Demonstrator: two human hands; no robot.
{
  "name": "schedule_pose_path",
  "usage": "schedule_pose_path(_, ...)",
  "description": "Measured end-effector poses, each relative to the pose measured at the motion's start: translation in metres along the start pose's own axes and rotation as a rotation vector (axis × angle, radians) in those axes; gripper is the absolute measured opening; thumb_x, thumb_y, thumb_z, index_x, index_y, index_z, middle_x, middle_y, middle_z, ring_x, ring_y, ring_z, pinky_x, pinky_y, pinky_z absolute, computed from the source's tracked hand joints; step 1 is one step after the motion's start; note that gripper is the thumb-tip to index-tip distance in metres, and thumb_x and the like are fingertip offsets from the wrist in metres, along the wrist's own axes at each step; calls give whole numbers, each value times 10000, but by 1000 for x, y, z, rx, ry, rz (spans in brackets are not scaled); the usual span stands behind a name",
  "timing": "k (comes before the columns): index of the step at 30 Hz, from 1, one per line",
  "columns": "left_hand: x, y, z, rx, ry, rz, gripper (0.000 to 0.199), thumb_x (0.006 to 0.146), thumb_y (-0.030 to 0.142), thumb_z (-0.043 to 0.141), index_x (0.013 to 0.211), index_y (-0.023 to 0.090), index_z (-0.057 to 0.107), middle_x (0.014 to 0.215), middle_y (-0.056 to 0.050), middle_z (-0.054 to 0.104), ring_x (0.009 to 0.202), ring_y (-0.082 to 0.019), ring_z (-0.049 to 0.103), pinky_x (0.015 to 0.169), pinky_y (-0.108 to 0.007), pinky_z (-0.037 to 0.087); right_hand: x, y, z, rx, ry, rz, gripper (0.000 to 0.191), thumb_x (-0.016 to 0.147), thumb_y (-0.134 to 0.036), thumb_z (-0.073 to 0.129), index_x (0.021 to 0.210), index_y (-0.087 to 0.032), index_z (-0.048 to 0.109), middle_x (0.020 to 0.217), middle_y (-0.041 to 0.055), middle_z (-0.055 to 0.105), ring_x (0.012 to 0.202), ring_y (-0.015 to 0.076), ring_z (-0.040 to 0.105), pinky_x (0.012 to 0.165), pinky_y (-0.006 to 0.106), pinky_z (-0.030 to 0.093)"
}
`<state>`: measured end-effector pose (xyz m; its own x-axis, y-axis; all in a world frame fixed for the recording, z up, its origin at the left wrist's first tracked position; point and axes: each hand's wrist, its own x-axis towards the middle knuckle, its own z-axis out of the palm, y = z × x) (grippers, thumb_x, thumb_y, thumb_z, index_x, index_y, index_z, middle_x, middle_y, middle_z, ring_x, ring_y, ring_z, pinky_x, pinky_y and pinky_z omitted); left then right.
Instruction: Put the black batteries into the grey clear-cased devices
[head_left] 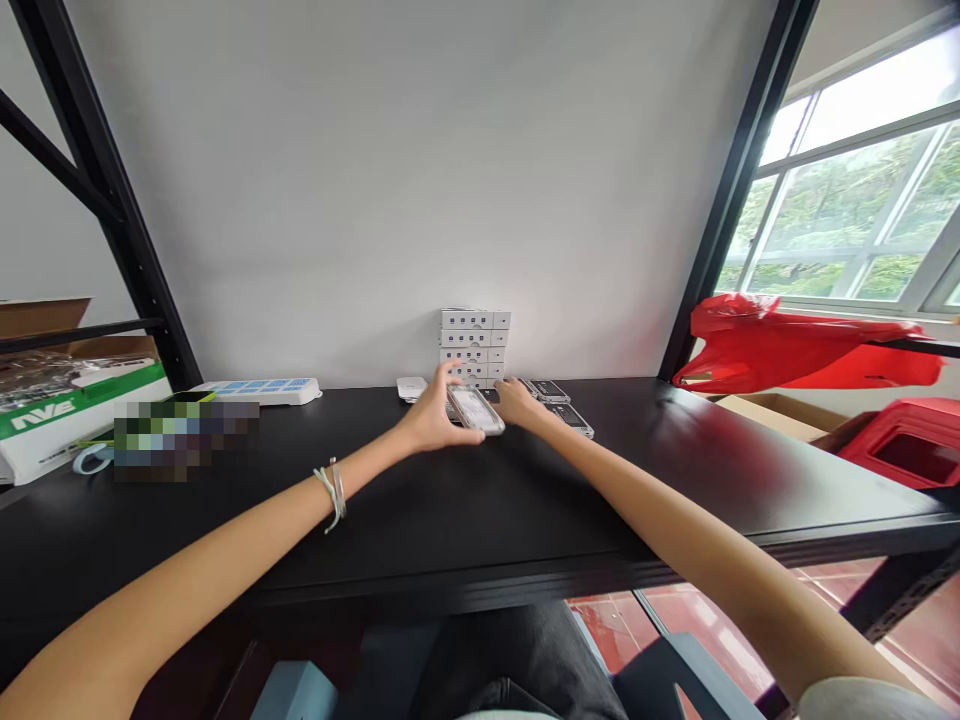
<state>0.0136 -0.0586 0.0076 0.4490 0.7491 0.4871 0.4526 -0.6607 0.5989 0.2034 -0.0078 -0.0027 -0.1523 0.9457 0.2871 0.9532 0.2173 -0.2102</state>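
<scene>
My left hand (439, 415) grips a flat, rectangular clear plastic case (478, 411) by its edges, thumb at the near end and fingers at the far end. The case is tilted above the black table. Just to its right, my right hand (516, 401) reaches to the back of the table with curled fingers. Whatever lies under those fingertips is hidden. Beside that wrist are flat black cases with clear edges (571, 418). Behind both hands rises a stack of small white boxes (474, 345) against the wall. A small white item (410, 388) lies left of the stack.
The black table (360, 510) meets a grey wall. A white power strip (262, 390) and a green-and-white carton (82, 410) are at the left. Black uprights (739, 190) frame both sides. Red plastic bags (795, 345) and a red bin (907, 440) are beyond the right edge.
</scene>
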Motion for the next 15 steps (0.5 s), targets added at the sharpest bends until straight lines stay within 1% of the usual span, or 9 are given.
schedule_pose_path(2,19,-10,-11,21,76,-53,1072,545,404,795,1386,223,154,1288,-148,448,1188,-307,463,988,-486,378,-2,14,-13,10,38,18,500,876,-497,451,1145,-97,582,1140,187,595,1092,315,543,846,337,444)
schedule_pose_path(3,27,-16,-15,39,83,-61,1021,589,431,767,1387,231,161,1303,-147,438,1226,-313,427,991,-492,373,-4,24,-20,14,60,26,495,877,-498,448,1139,-103,589,1126,175,601,1079,301,549,844,326,441)
schedule_pose_path(5,39,-27,-17,88,59,-35,846,689,428,692,1379,277,226,1354,-122,390,1276,-307,372,997,-491,369,-10,46,-33,28,85,-14,458,858,-480,484,1102,-116,616,1072,151,618,1027,276,567,835,321,437)
schedule_pose_path(7,44,-38,-14,163,-10,-34,659,753,413,628,1340,314,347,1332,-88,400,1285,-303,353,1020,-490,349,-21,69,-42,66,73,-101,429,843,-488,495,1047,-141,645,1005,119,636,947,248,588,811,318,443)
schedule_pose_path(9,43,-48,-8,197,-72,-43,579,755,410,625,1297,328,439,1288,-72,419,1266,-306,371,1030,-486,346,-35,89,-48,112,45,-174,454,828,-532,496,1044,-165,653,993,99,642,904,235,596,783,319,452)
schedule_pose_path(12,36,-58,-3,227,-166,-51,549,747,418,636,1272,364,485,1325,-57,366,1229,-301,418,1030,-480,357,-58,111,-51,133,0,-200,537,788,-613,520,1099,-192,637,1077,99,620,946,252,587,796,339,459)
schedule_pose_path(14,33,-62,-2,263,-254,-71,485,798,436,574,1272,393,485,1393,-45,291,1244,-304,414,1046,-499,336,-70,120,-50,121,-43,-195,575,763,-643,541,1123,-203,626,1134,104,590,1004,268,574,847,358,452)
schedule_pose_path(15,32,-64,-2,277,-294,-85,460,829,444,530,1284,404,472,1429,-39,250,1272,-314,388,1058,-515,314,-74,123,-48,117,-69,-195,594,751,-651,554,1142,-207,617,1161,106,572,1034,274,565,877,364,444)
